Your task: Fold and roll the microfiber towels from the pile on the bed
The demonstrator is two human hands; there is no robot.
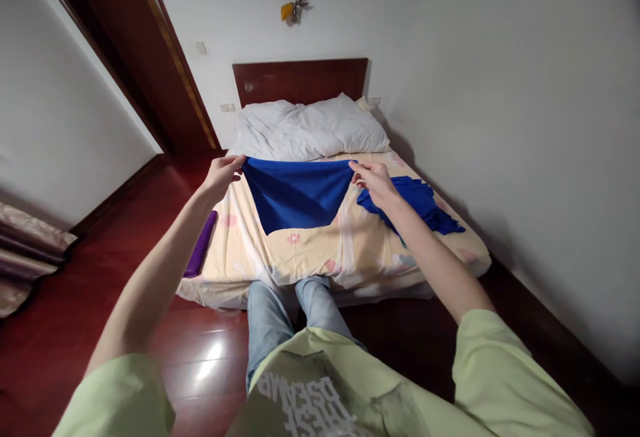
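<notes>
Shirt [390, 370]: nearest, at 6 o'clock, if we take the blue cloth [300, 190] as the middle of the clock and 12 as the way to the headboard [300, 80].
Left hand [223, 176]: pinches the 10 o'clock corner of the cloth between thumb and fingers; the grip is narrow, on the edge only.
Right hand [374, 178]: pinches the 2 o'clock corner in the same way, with the hand well apart from the other one.
Cloth: hangs between both hands in front of the bed [227, 244]; whether its lower edge touches the sheet, I cannot tell.
Top edge: almost straight, with a very small sag; a gentle, equal pull outward should make it flat.
Lower edge: uneven, longer toward 7 o'clock; in my judgement, it is good to hold both corners at equal height and to let the fabric fall freely.
Shade lines: they run slantwise over the cloth, perhaps soft creases; a light shake could loosen them.
Jeans [273, 317]: at 6 o'clock, close to the near side of the bed.
Purple item [201, 245]: lies at 8 o'clock, on the bed's edge.
Blue pile [425, 204]: crumpled at 3 o'clock, partly behind the forearm; better that the sleeve does not drag it.
Pillow [310, 134]: at 12 o'clock, beyond the cloth.
Headboard: farther, also at 12.
Lamp [287, 10]: farthest, on the wall above.
</notes>
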